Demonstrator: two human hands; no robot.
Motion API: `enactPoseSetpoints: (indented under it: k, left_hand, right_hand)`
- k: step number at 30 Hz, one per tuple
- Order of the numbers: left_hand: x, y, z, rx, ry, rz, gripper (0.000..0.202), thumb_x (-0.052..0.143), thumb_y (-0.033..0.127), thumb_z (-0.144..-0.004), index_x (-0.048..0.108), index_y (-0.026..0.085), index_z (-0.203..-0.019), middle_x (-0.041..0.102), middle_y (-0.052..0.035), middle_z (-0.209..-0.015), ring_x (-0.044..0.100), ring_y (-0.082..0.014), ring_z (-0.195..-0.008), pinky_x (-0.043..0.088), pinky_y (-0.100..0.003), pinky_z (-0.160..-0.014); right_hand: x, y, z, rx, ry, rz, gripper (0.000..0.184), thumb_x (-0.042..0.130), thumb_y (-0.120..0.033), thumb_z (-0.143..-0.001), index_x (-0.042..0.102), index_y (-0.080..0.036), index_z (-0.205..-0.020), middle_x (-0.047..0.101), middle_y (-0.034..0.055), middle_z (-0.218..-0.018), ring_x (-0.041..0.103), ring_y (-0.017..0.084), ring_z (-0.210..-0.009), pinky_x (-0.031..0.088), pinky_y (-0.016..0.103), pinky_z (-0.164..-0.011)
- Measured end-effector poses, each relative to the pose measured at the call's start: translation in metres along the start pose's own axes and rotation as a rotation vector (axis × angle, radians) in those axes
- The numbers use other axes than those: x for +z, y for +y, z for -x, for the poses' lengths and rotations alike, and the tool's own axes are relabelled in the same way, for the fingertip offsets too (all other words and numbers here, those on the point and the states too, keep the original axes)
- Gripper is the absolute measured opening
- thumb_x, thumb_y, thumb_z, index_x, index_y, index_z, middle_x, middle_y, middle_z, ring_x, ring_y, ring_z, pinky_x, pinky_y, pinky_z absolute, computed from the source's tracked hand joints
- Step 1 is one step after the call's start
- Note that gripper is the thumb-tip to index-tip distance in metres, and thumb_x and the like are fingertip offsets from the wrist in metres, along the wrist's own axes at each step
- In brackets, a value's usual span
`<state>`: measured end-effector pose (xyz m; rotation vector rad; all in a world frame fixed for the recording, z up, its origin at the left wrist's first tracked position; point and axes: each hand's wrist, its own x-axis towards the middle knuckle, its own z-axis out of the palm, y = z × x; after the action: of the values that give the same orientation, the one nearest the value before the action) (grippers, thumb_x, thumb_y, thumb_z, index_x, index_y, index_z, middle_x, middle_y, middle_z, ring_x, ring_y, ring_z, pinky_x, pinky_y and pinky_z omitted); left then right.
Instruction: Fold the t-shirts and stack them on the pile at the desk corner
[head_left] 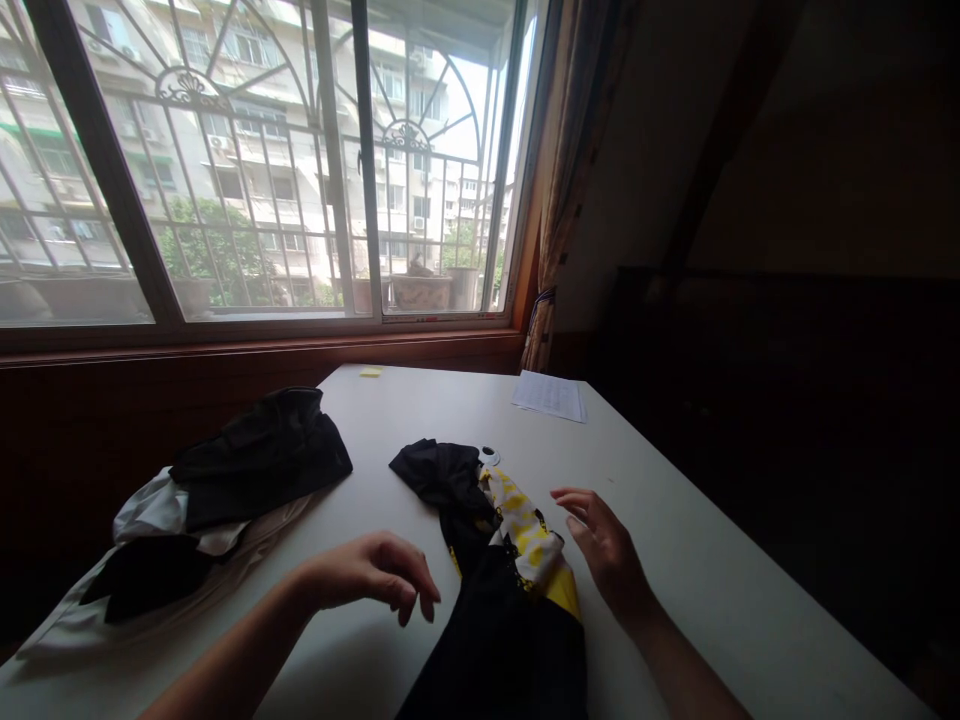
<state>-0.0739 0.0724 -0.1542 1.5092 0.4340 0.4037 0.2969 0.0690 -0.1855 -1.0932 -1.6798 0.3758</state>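
A crumpled black garment [517, 640] with yellow and white patterned parts lies on the white table [450, 410] in front of me. Its far end is bunched up, and the near end runs out of the bottom of the view. To its left hovers my left hand [379, 575], fingers loosely bent and apart, with nothing in it. On the other side, my right hand [600, 545] is held just off the patterned part, its fingers stretched toward the cloth and holding nothing. A small round white object with a dark centre [489, 455] sits by the garment's far end.
A heap of black and white clothes [262, 455] lies at the table's left edge. Printed papers [550, 396] and a yellow sticky note [371, 372] lie along the far edge. Beyond stands a barred window [300, 180], with a tied curtain [551, 240] on its right.
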Motion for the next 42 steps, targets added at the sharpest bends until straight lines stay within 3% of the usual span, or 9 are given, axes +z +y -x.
enactPoseSetpoints:
  k: [5,9,14,20,23,29,32,37,42]
  left_hand:
    - [-0.013,-0.025,-0.016,0.160,0.478,-0.347,0.026,0.066,0.034,-0.093,0.072,0.021,-0.115,0.068,-0.0106,-0.117,0.065,-0.0237,-0.107,0.054,-0.035,-0.091]
    - [-0.030,-0.052,-0.020,0.237,0.615,-0.806,0.036,0.058,0.019,-0.093,0.064,0.025,-0.128,0.062,-0.0104,-0.127,0.060,-0.0256,-0.114,0.054,-0.042,-0.096]
    - [-0.033,-0.056,-0.018,0.184,0.691,-1.349,0.070,0.056,0.002,-0.086,0.046,0.036,-0.147,0.048,-0.0048,-0.149,0.043,-0.0296,-0.134,0.042,-0.054,-0.111]
    - [-0.036,-0.042,-0.014,0.031,0.660,-1.547,0.046,0.053,0.000,-0.089,0.067,0.025,-0.124,0.070,-0.0056,-0.103,0.060,-0.0235,-0.091,0.055,-0.037,-0.081]
    - [-0.040,-0.034,-0.007,0.113,0.796,-1.516,0.032,0.052,0.002,-0.092,0.072,0.023,-0.106,0.068,-0.0057,-0.093,0.060,-0.0226,-0.086,0.051,-0.033,-0.073]
    - [-0.050,-0.017,0.015,0.376,1.189,-1.255,0.025,0.046,0.020,-0.102,0.068,0.026,-0.112,0.063,-0.0031,-0.092,0.060,-0.0210,-0.085,0.048,-0.032,-0.076]
    - [-0.051,-0.012,0.020,0.449,1.263,-1.227,0.023,0.048,0.022,-0.102,0.069,0.026,-0.110,0.062,-0.0026,-0.090,0.058,-0.0211,-0.084,0.047,-0.034,-0.078]
    - [-0.054,-0.020,0.014,0.410,1.142,-1.235,0.024,0.048,0.021,-0.101,0.070,0.026,-0.110,0.064,-0.0038,-0.091,0.057,-0.0224,-0.086,0.048,-0.036,-0.079]
    - [-0.062,-0.039,0.006,0.327,0.874,-1.215,0.025,0.047,0.019,-0.098,0.069,0.024,-0.107,0.066,-0.0063,-0.096,0.061,-0.0229,-0.090,0.052,-0.037,-0.080]
  right_hand:
    - [0.016,-0.011,0.004,-0.006,-0.356,0.122,0.044,0.064,-0.039,-0.090,0.061,-0.031,-0.133,0.053,0.0076,-0.145,0.049,0.030,-0.134,0.042,0.051,-0.113]
    - [0.031,-0.022,0.010,-0.013,-0.577,0.146,0.048,0.070,-0.026,-0.083,0.064,-0.031,-0.131,0.054,0.0072,-0.145,0.048,0.030,-0.136,0.039,0.050,-0.115]
    - [0.044,-0.038,0.017,-0.086,-0.645,-0.095,0.054,0.063,-0.008,-0.079,0.064,-0.030,-0.128,0.060,0.0056,-0.138,0.056,0.024,-0.128,0.044,0.042,-0.112]
    - [0.040,-0.034,0.010,0.013,-0.421,-0.175,0.021,0.062,-0.025,-0.092,0.072,-0.026,-0.110,0.068,0.0063,-0.109,0.067,0.022,-0.100,0.055,0.035,-0.088]
    - [0.026,-0.018,0.003,0.089,-0.270,-0.115,0.019,0.060,-0.037,-0.095,0.074,-0.025,-0.101,0.069,0.0053,-0.098,0.067,0.022,-0.091,0.055,0.034,-0.080]
    - [-0.004,0.001,-0.006,0.286,0.096,-0.041,0.027,0.064,-0.049,-0.090,0.070,-0.024,-0.100,0.070,0.0039,-0.095,0.065,0.024,-0.091,0.052,0.036,-0.080]
    - [-0.010,0.001,-0.007,0.313,0.210,-0.042,0.029,0.065,-0.050,-0.088,0.068,-0.024,-0.101,0.070,0.0033,-0.097,0.065,0.024,-0.093,0.053,0.037,-0.081]
    - [-0.009,0.001,-0.008,0.217,0.261,0.110,0.026,0.062,-0.047,-0.091,0.068,-0.024,-0.102,0.068,0.0056,-0.103,0.065,0.025,-0.097,0.053,0.042,-0.088]
    - [0.004,-0.026,0.000,-0.123,0.241,0.318,0.009,0.059,-0.032,-0.094,0.064,-0.027,-0.100,0.064,0.0063,-0.099,0.063,0.025,-0.098,0.051,0.044,-0.093]
